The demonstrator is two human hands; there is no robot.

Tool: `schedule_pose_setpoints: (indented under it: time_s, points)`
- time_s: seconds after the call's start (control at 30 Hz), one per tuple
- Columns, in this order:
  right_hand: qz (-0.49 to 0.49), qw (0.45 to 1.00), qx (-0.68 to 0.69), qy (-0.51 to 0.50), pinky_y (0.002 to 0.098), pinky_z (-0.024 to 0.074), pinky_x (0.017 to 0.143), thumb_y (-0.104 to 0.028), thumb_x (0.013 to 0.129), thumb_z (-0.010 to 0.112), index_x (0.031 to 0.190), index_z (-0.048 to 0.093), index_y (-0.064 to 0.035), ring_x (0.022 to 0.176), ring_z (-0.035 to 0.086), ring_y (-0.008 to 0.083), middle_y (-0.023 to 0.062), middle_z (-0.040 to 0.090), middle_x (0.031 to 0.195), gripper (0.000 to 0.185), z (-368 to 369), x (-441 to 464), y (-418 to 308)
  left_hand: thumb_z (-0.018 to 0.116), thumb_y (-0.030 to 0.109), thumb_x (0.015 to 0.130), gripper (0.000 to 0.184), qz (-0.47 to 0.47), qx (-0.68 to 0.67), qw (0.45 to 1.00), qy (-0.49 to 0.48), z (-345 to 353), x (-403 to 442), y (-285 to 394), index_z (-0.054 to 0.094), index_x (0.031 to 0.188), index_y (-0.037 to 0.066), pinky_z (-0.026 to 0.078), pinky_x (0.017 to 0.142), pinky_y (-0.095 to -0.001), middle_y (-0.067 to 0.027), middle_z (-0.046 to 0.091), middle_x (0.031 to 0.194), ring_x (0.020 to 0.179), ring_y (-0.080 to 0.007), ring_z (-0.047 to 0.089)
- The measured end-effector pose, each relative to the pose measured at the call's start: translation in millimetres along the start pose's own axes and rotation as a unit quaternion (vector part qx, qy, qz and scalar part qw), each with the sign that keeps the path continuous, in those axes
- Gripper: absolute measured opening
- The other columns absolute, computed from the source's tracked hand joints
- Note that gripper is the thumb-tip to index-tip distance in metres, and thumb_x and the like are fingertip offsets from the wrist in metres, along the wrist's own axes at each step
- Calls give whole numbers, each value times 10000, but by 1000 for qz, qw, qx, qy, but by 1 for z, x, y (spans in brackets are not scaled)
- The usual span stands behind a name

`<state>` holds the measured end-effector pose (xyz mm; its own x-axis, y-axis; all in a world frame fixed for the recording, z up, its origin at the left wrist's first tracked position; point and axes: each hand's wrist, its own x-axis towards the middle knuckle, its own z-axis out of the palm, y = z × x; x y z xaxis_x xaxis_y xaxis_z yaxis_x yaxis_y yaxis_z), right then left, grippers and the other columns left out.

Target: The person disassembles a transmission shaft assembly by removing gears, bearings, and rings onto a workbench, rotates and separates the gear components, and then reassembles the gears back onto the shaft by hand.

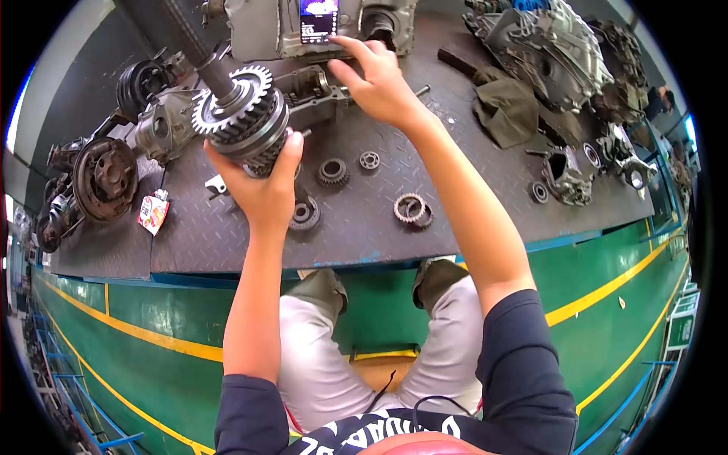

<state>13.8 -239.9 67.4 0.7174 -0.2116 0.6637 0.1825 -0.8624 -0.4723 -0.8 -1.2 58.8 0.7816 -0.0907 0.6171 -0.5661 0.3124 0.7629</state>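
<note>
My left hand (262, 178) is wrapped round a gear shaft assembly (246, 121), a long shaft with stacked toothed gears, tilted up to the left above the bench. Ahead and to the right, my right hand (375, 80) has its fingers apart, the fingertips at the lower edge of a lit phone (318, 19). The phone stands against a metal housing (258, 30). Below the hands lie a thick gear (332, 172), a small bearing (369, 160), a pair of ring gears (410, 208) and another round part (304, 214) on the bench.
The dark metal bench (364, 246) carries a drum assembly (105, 180) and a red and white packet (153, 212) at left. At right are a brown cloth (504, 110), a large gearbox casing (550, 57) and a smaller housing (565, 176). A person (661, 101) is at far right.
</note>
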Motion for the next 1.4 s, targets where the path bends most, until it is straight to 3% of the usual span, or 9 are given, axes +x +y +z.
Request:
schedule_pose_setpoints:
  time_s: [0.23, 0.33, 0.57, 0.7, 0.8, 0.93, 1.03, 1.13, 1.4]
  points:
    - [-81, 955, -203, 201, 542, 567, 855, -435, 1000, 682, 1547, 575, -402, 1083, 610, 453, 283, 572, 1320, 558, 54, 51, 64, 823, -30, 878, 775, -5, -45, 999, 23, -9, 6, -21, 357, 1493, 42, 623, 835, -308, -133, 698, 1188, 984, -174, 729]
    - [-45, 969, -194, 146, 561, 529, 1018, -423, 1035, 655, 1564, 570, -346, 1184, 585, 513, 319, 569, 1376, 541, 59, 62, 71, 821, -50, 871, 689, -8, -55, 998, 6, -14, 1, -18, 438, 1439, 21, 625, 828, -310, -151, 735, 1150, 968, -175, 738]
    - [-55, 977, -125, 164, 564, 539, 1028, -388, 1017, 676, 1580, 551, -309, 1192, 617, 556, 390, 546, 1397, 582, 63, 60, 72, 837, -36, 865, 677, 46, -24, 998, -33, -13, 0, -17, 468, 1431, -2, 628, 902, -333, -141, 733, 1150, 994, -203, 748]
    - [-83, 966, -159, 184, 545, 584, 882, -376, 979, 700, 1537, 589, -319, 1028, 646, 472, 317, 566, 1266, 571, 68, 59, 78, 834, -37, 868, 683, 31, -47, 998, -8, -8, -2, -15, 461, 1438, -1, 630, 884, -332, -142, 730, 1154, 989, -198, 747]
    - [-52, 984, -124, 115, 576, 547, 1024, -372, 1004, 693, 1574, 547, -298, 1209, 604, 594, 448, 502, 1405, 592, 64, 53, 68, 831, -39, 869, 686, 24, -58, 998, -9, -10, -2, -15, 457, 1443, -1, 634, 857, -324, -145, 725, 1168, 989, -196, 748]
    - [-33, 985, -140, 100, 577, 556, 1020, -356, 990, 706, 1587, 521, -342, 1191, 612, 607, 469, 471, 1428, 626, 64, 52, 63, 828, -44, 870, 690, 11, -60, 998, -13, -13, 0, -16, 454, 1446, 6, 639, 848, -323, -146, 718, 1188, 1005, -199, 750]
    - [-38, 974, -180, 131, 530, 596, 910, -364, 962, 709, 1576, 518, -366, 1081, 655, 484, 358, 519, 1364, 643, 65, 47, 60, 832, -36, 874, 682, 10, -55, 998, 5, -11, 1, -19, 457, 1442, 12, 635, 880, -336, -138, 719, 1185, 1013, -194, 748]
    - [-21, 981, -171, 88, 585, 565, 1019, -358, 980, 710, 1610, 482, -393, 1210, 613, 612, 455, 445, 1481, 671, 57, 50, 59, 835, -31, 876, 678, 14, -44, 999, -11, -14, 1, -20, 457, 1438, 12, 634, 884, -332, -136, 718, 1188, 1017, -195, 748]
    - [21, 974, -222, 44, 581, 553, 1042, -442, 1002, 655, 1639, 440, -441, 1261, 602, 594, 448, 359, 1587, 673, 60, 67, 57, 828, -36, 879, 742, 15, -34, 999, -21, -15, -1, -18, 394, 1479, 15, 630, 915, -333, -149, 715, 1199, 1037, -195, 743]
